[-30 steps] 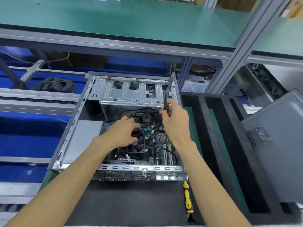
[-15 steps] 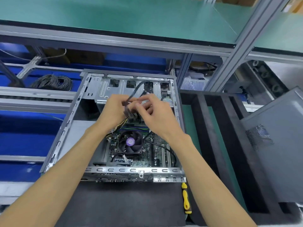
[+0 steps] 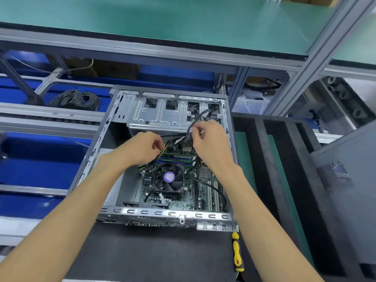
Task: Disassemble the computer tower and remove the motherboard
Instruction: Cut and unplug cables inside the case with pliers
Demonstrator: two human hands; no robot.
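Both hands work cables inside the open computer tower (image 3: 162,214) at frame centre.

Left hand (image 3: 142,148) curls its grip around yellow-black wires (image 3: 162,151); right hand (image 3: 209,139) pinches a black cable (image 3: 200,117) near the drive cage (image 3: 158,115). The motherboard (image 3: 189,190) lies below, unobstructed. A screwdriver (image 3: 237,253) lies just beside the tower's lower-right corner.

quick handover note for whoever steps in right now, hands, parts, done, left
Left hand: pinching the yellow-and-black wires above the memory slots.
Right hand: pinching the black cable looping up towards the drive cage.
Case: lying open on the black mat; motherboard inside, fan on it.
Screwdriver: on the mat, beside the case's near right corner.
Done: side panel off, at right.
Left: free the cables, take the board out.
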